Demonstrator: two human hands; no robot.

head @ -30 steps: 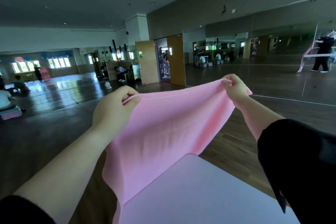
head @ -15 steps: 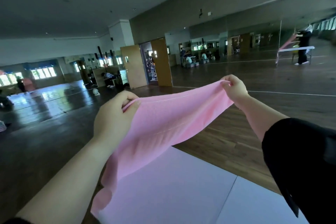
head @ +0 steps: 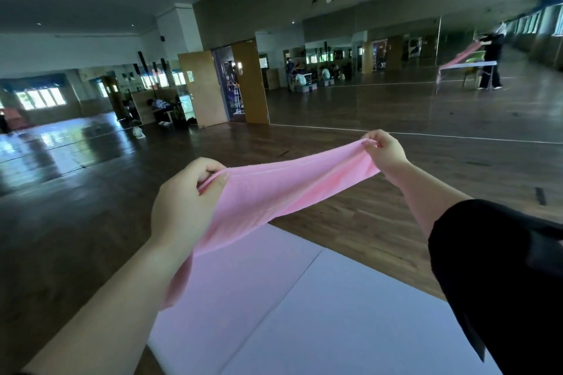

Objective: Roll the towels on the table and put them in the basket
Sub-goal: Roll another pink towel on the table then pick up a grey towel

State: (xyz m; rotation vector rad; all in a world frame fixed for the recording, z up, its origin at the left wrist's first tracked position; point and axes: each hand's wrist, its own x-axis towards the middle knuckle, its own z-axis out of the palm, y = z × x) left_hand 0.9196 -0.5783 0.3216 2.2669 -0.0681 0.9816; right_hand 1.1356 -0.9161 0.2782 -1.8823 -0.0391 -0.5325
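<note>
A pink towel (head: 274, 189) is stretched in the air between my two hands, above the far edge of the white table (head: 304, 313). My left hand (head: 185, 204) pinches its left top corner and my right hand (head: 385, 151) pinches the right top corner. The towel's lower edge flares up toward me and a loose end hangs down under my left wrist. No basket and no other towel are in view.
The table has a seam running down its middle. Beyond it lies dark wooden floor (head: 365, 216) in a large hall. A mirror wall (head: 426, 70) at the back right reflects me, and open wooden doors (head: 225, 85) stand at the back centre.
The towel's hanging body has swung up and toward me, uncovering more of the table. Both hands kept their corners, and the camera has tilted down and to the left.
</note>
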